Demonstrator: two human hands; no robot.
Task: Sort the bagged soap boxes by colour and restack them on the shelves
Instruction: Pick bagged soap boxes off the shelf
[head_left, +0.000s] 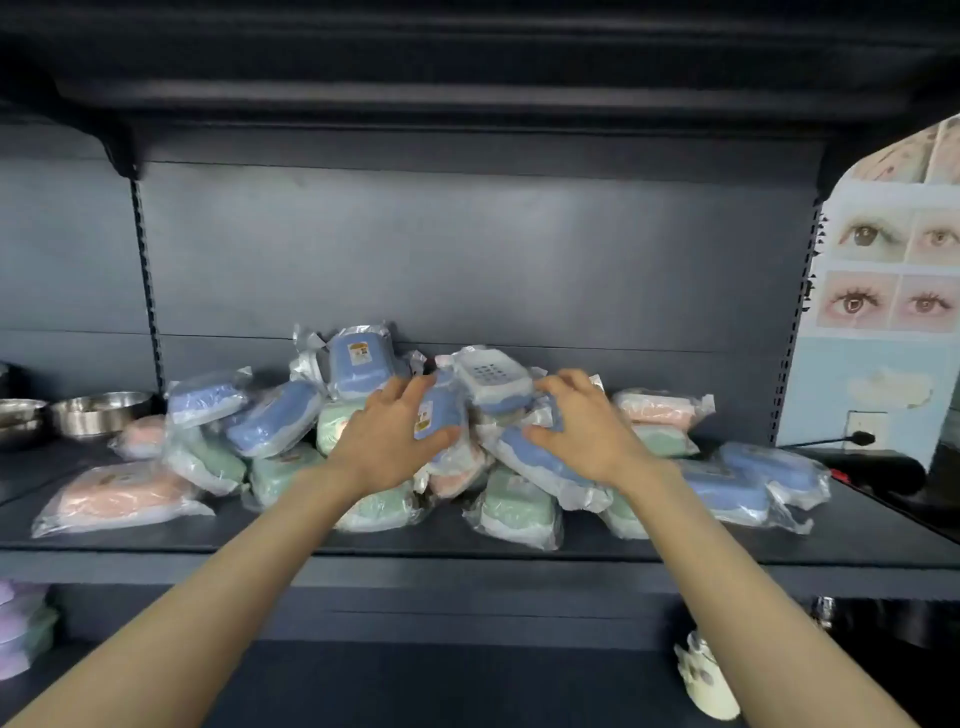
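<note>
A jumbled pile of bagged soap boxes lies on the dark middle shelf (467, 543): blue ones (358, 364), green ones (514, 512) and pink ones (114, 493), all in clear plastic. My left hand (387, 447) reaches into the pile's middle. Its fingers and thumb curl round a blue soap box (439, 410) with a small sticker. My right hand (587, 436) is close beside it and grips another blue soap box (540, 465) lower in the heap. A blue box with a white perforated lid (493, 382) sits between the two hands' fingertips.
Steel bowls (98, 413) stand at the shelf's left end. A black plug and cable (862, 439) lie at the right, below a poster of eyes (883, 270). On the lower shelf are purple and green packs (21, 629) at left and a white object (709, 680) at right.
</note>
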